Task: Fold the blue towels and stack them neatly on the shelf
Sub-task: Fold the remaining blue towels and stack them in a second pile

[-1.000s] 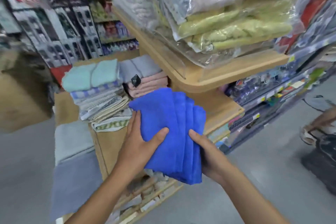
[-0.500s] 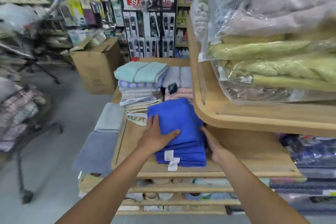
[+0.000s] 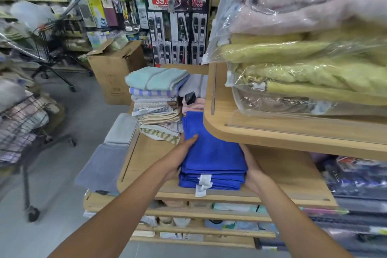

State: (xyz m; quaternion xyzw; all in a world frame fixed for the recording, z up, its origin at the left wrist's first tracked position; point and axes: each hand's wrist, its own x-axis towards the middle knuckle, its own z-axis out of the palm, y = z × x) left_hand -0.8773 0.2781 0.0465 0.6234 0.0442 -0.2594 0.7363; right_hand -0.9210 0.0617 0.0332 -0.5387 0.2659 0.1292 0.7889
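Observation:
A stack of folded blue towels with white labels at its front lies on the wooden shelf, partly tucked under the shelf above. My left hand lies along the stack's left side, one straight digit resting on the top towel. My right hand presses flat against the stack's right side, its fingers reaching back under the upper shelf. The stack sits between my two hands.
A pile of mixed folded towels stands just behind and left of the blue stack. The upper shelf carries bagged blankets. Grey towels hang off the left. A cardboard box and wire carts stand on the floor.
The blue towels went from held in the air to lying on the shelf. My left hand slid from the top of the stack to its left side; my right hand stays at the right.

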